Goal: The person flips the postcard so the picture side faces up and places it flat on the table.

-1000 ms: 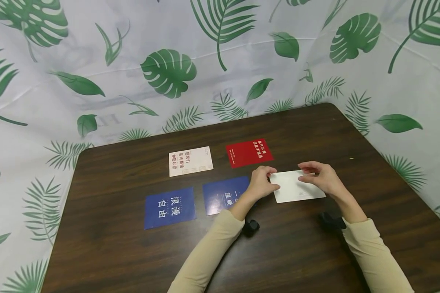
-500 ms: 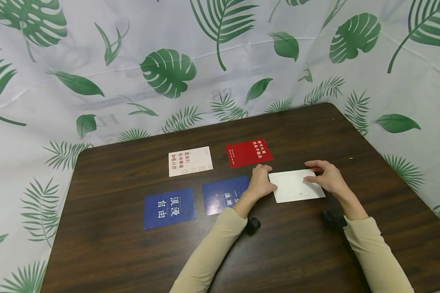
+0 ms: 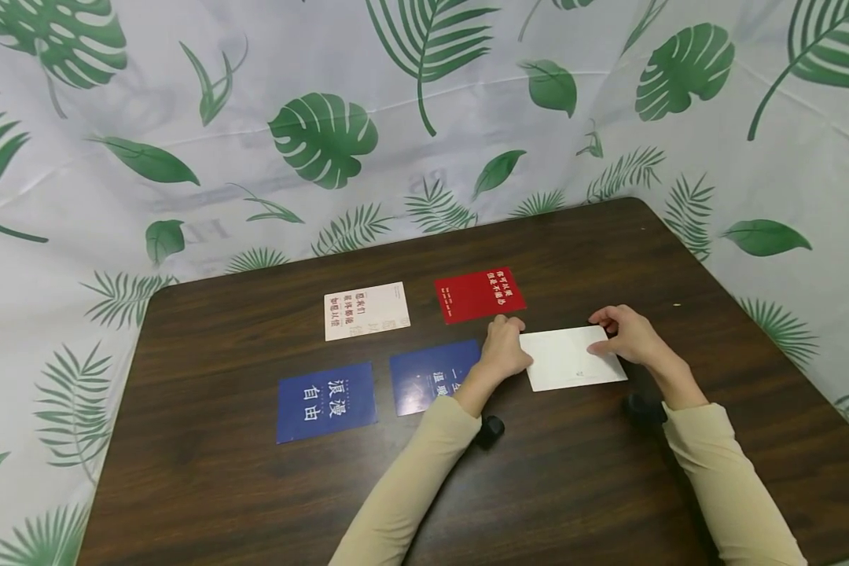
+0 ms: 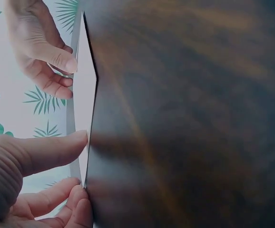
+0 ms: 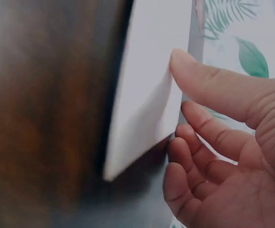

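A blank-looking white card [image 3: 569, 360] with a tiny mark near its lower edge lies flat on the brown table, to the right of the other cards. At its left end my left hand [image 3: 501, 350] holds it, thumb on the left edge and fingers by the upper left corner. My right hand [image 3: 631, 339] grips its upper right corner, and the right wrist view shows the thumb [image 5: 190, 71] on the card's face with the fingers curled at the edge. A blue card [image 3: 424, 381] with white characters lies partly hidden behind my left hand.
A red card [image 3: 479, 296] and a cream card [image 3: 368, 311] lie farther back on the table [image 3: 205, 472]. Another blue card [image 3: 327, 402] is at the left. A leaf-patterned white cloth [image 3: 255, 157] hangs behind the table.
My right hand has shifted slightly right and its fingers have closed in at the card's upper right corner. The left hand and the white card have barely moved.
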Action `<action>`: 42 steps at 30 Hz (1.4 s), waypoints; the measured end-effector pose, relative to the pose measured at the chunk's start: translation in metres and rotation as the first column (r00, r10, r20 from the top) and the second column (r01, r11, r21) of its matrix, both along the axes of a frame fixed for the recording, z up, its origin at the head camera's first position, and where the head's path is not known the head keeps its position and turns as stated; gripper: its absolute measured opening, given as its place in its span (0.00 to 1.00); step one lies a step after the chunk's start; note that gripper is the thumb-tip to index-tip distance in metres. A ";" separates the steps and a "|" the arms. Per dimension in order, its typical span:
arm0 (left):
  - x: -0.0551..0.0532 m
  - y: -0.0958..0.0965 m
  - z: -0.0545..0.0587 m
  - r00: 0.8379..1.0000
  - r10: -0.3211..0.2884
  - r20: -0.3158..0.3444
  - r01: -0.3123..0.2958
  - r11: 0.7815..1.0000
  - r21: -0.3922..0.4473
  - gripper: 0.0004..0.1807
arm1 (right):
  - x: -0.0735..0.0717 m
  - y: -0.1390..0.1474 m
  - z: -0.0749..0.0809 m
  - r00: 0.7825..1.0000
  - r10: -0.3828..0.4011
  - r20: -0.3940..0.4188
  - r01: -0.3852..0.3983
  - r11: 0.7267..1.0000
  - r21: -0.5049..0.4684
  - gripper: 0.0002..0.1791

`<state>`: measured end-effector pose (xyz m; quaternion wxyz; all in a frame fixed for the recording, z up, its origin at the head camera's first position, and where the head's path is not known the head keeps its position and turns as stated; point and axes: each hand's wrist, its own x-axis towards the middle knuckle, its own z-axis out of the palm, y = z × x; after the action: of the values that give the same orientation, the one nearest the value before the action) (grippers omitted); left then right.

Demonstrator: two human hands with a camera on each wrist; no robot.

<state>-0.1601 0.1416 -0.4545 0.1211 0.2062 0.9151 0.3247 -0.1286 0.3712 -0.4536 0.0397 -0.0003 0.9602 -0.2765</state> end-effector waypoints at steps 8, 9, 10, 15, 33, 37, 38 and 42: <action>-0.002 0.002 0.001 1.000 -0.015 0.013 0.015 0.999 -0.038 0.22 | -0.008 -0.002 0.006 0.998 0.038 0.054 -0.041 0.998 0.049 0.22; -0.002 0.002 0.001 1.000 -0.016 0.011 0.017 0.999 -0.037 0.22 | -0.008 -0.002 0.007 0.998 0.042 0.051 -0.045 0.998 0.053 0.22; -0.003 0.002 0.001 1.000 -0.018 0.009 0.018 0.999 -0.036 0.21 | -0.008 -0.003 0.007 0.998 0.043 0.049 -0.046 0.997 0.057 0.21; -0.004 0.001 0.000 0.999 -0.034 -0.003 0.033 0.999 -0.032 0.20 | -0.007 -0.004 0.007 0.999 0.042 0.027 -0.043 0.997 0.066 0.21; -0.002 -0.004 -0.005 0.994 0.022 0.103 -0.051 0.955 0.291 0.15 | 0.010 0.007 0.011 0.977 -0.151 0.152 0.157 0.987 -0.026 0.25; -0.003 -0.006 -0.006 0.993 0.043 0.112 -0.079 0.936 0.342 0.11 | 0.013 0.007 0.014 0.975 -0.147 0.166 0.152 0.988 -0.018 0.26; -0.003 -0.006 -0.007 0.992 0.047 0.114 -0.085 0.932 0.353 0.10 | 0.014 0.007 0.015 0.976 -0.142 0.164 0.147 0.989 -0.022 0.25; -0.003 -0.009 -0.008 0.992 0.042 0.122 -0.087 0.915 0.394 0.10 | 0.017 0.007 0.016 0.988 -0.101 0.113 0.111 0.990 -0.083 0.18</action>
<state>-0.1633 0.1327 -0.4623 0.1163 0.1778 0.8281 0.5187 -0.1116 0.3782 -0.4375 0.0771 0.0640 0.9421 -0.3201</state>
